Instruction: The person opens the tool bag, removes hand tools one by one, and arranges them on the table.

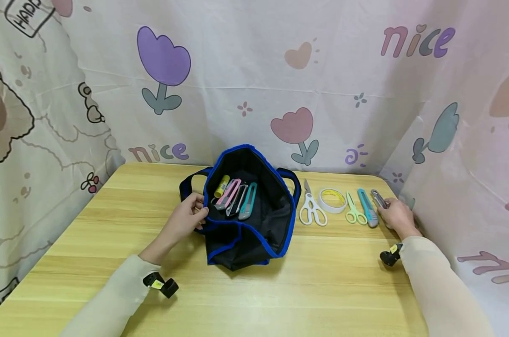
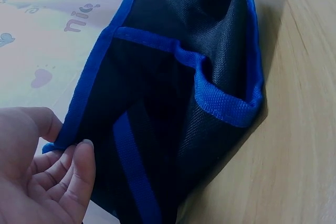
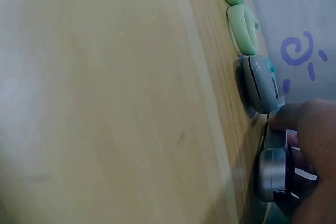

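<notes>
A black fabric tool bag (image 1: 248,245) with blue trim stands open on the table, its mouth tilted to the viewer. My left hand (image 1: 189,213) pinches the blue-edged rim on its left side; in the left wrist view the thumb and fingers (image 2: 79,174) meet at the edge. Inside lie a yellow glue stick (image 1: 222,186), a pink utility knife (image 1: 228,194), a black one (image 1: 236,200) and a teal one (image 1: 248,201). At the far right my right hand (image 1: 397,216) grips a silver-grey utility knife (image 1: 378,198), its silver end (image 3: 272,174) showing below the fingers.
Between bag and right hand lie white scissors (image 1: 312,209), a tape roll (image 1: 342,206), small green scissors (image 1: 355,215) and a blue-grey utility knife (image 1: 367,208) in a row. Patterned cloth (image 1: 229,56) hangs behind and beside the wooden table (image 1: 322,290).
</notes>
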`<state>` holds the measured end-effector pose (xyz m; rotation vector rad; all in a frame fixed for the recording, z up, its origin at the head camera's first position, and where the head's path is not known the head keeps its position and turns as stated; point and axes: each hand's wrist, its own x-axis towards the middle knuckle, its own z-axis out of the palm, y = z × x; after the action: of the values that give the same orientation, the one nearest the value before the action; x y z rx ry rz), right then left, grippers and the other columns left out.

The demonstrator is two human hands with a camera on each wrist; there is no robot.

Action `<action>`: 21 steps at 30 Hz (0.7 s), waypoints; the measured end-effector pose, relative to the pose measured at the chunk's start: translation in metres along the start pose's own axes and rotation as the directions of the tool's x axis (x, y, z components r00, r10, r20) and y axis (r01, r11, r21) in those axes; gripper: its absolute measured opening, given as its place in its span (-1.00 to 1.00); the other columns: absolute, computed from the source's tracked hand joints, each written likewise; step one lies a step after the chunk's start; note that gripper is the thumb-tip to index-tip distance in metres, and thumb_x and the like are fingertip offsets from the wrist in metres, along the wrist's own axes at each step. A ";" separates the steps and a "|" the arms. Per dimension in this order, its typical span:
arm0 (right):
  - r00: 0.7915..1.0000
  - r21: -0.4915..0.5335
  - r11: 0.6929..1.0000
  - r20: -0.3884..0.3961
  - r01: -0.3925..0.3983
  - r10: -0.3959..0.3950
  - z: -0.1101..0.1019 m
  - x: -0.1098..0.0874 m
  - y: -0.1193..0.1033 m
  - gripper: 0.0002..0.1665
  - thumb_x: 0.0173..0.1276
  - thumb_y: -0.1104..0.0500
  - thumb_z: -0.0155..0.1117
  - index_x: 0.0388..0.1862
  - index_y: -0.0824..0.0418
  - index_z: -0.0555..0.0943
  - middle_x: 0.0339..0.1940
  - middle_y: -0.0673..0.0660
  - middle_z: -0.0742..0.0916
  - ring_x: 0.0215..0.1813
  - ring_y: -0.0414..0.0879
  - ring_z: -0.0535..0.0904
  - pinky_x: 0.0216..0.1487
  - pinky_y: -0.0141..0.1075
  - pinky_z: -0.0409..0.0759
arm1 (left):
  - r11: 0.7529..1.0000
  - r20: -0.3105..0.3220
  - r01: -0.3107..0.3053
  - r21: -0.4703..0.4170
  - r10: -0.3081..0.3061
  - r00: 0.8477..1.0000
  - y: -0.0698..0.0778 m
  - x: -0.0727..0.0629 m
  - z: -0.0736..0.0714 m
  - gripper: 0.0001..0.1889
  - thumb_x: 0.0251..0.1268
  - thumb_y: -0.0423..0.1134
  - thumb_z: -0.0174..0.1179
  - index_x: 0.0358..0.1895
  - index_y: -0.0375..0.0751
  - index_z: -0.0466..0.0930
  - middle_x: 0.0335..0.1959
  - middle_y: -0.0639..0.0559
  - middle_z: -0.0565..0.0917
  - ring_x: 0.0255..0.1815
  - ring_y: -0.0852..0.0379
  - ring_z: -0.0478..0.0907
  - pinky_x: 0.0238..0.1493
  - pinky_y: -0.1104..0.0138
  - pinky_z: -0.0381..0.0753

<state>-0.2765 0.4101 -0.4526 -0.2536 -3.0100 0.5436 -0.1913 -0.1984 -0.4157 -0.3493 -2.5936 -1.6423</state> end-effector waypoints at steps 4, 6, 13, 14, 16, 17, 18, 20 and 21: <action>1.000 -0.009 1.000 0.011 0.004 -0.004 -0.002 -0.001 -0.003 -0.33 0.45 0.03 0.06 0.28 0.55 0.31 0.04 0.54 0.53 -0.12 0.31 0.50 -0.09 0.11 0.47 | 1.000 -0.004 -0.004 0.000 0.004 1.000 -0.007 0.002 -0.001 -0.66 0.41 -0.36 0.09 0.16 -0.44 0.36 -0.16 -0.23 0.53 -0.42 0.02 0.59 -0.46 0.26 0.67; 1.000 -0.003 1.000 0.017 0.002 -0.002 -0.004 -0.002 -0.005 -0.28 0.45 0.01 0.06 0.31 0.57 0.27 0.04 0.56 0.51 -0.12 0.32 0.49 -0.09 0.12 0.47 | 1.000 -0.002 -0.004 -0.001 0.004 1.000 -0.007 0.001 -0.001 -0.66 0.41 -0.35 0.08 0.16 -0.43 0.36 -0.15 -0.22 0.53 -0.41 0.03 0.59 -0.46 0.26 0.67; 0.999 -0.012 1.000 -0.050 0.021 -0.021 -0.011 -0.005 -0.014 -0.15 0.45 -0.05 0.06 0.36 0.63 0.16 0.15 0.65 0.36 0.16 0.53 0.30 0.20 0.29 0.27 | 1.000 0.005 -0.010 -0.003 0.010 1.000 -0.004 0.000 -0.001 -0.64 0.42 -0.35 0.08 0.18 -0.46 0.33 -0.13 -0.24 0.52 -0.41 0.00 0.58 -0.46 0.24 0.67; 0.998 -0.014 1.000 -0.061 0.024 -0.025 -0.012 -0.005 -0.017 -0.15 0.45 -0.06 0.05 0.37 0.62 0.17 0.16 0.65 0.35 0.18 0.53 0.28 0.22 0.30 0.25 | 1.000 0.003 -0.011 0.000 0.011 1.000 -0.004 0.000 -0.001 -0.64 0.42 -0.35 0.08 0.18 -0.46 0.33 -0.13 -0.24 0.52 -0.41 0.01 0.58 -0.46 0.24 0.67; 0.996 -0.018 0.999 -0.076 0.036 -0.038 -0.014 -0.006 -0.023 -0.16 0.46 -0.07 0.05 0.37 0.59 0.18 0.19 0.64 0.34 0.21 0.54 0.25 0.23 0.31 0.22 | 1.000 -0.001 -0.010 0.004 0.010 1.000 -0.005 0.001 -0.002 -0.65 0.41 -0.35 0.08 0.17 -0.44 0.34 -0.13 -0.24 0.52 -0.41 0.01 0.59 -0.46 0.25 0.67; 0.996 -0.017 0.999 -0.081 0.048 -0.049 -0.016 -0.006 -0.026 -0.17 0.46 -0.07 0.06 0.38 0.58 0.18 0.20 0.63 0.34 0.21 0.54 0.25 0.23 0.32 0.22 | 1.000 -0.002 -0.010 0.006 0.010 1.000 -0.005 0.001 -0.002 -0.65 0.41 -0.35 0.08 0.17 -0.44 0.34 -0.13 -0.24 0.52 -0.41 0.02 0.59 -0.46 0.26 0.67; 0.994 -0.013 0.998 -0.084 0.063 -0.063 -0.017 -0.007 -0.031 -0.18 0.47 -0.06 0.06 0.38 0.57 0.19 0.20 0.63 0.35 0.21 0.54 0.25 0.22 0.32 0.22 | 1.000 -0.003 -0.011 0.011 0.011 1.000 -0.006 0.001 -0.002 -0.66 0.41 -0.35 0.08 0.16 -0.43 0.34 -0.13 -0.23 0.52 -0.41 0.02 0.58 -0.46 0.26 0.67; 0.993 -0.003 0.996 -0.082 0.088 -0.088 -0.020 -0.008 -0.040 -0.20 0.48 -0.06 0.06 0.40 0.52 0.19 0.22 0.60 0.36 0.20 0.52 0.26 0.20 0.33 0.24 | 1.000 -0.010 -0.013 0.014 0.013 1.000 -0.007 0.003 -0.002 -0.68 0.40 -0.36 0.08 0.14 -0.41 0.36 -0.15 -0.23 0.51 -0.42 0.02 0.58 -0.46 0.26 0.67; 0.992 0.005 0.995 -0.082 0.100 -0.100 -0.021 -0.009 -0.045 -0.22 0.48 -0.06 0.06 0.41 0.50 0.20 0.23 0.58 0.37 0.20 0.51 0.27 0.19 0.33 0.25 | 1.000 -0.013 -0.014 0.012 0.014 1.000 -0.007 0.003 -0.002 -0.69 0.40 -0.36 0.08 0.13 -0.40 0.36 -0.16 -0.22 0.51 -0.42 0.01 0.58 -0.46 0.26 0.67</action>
<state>-0.2724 0.3737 -0.4174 -0.1204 -2.9213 0.5237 -0.1962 -0.2025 -0.4210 -0.3541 -2.5843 -1.6183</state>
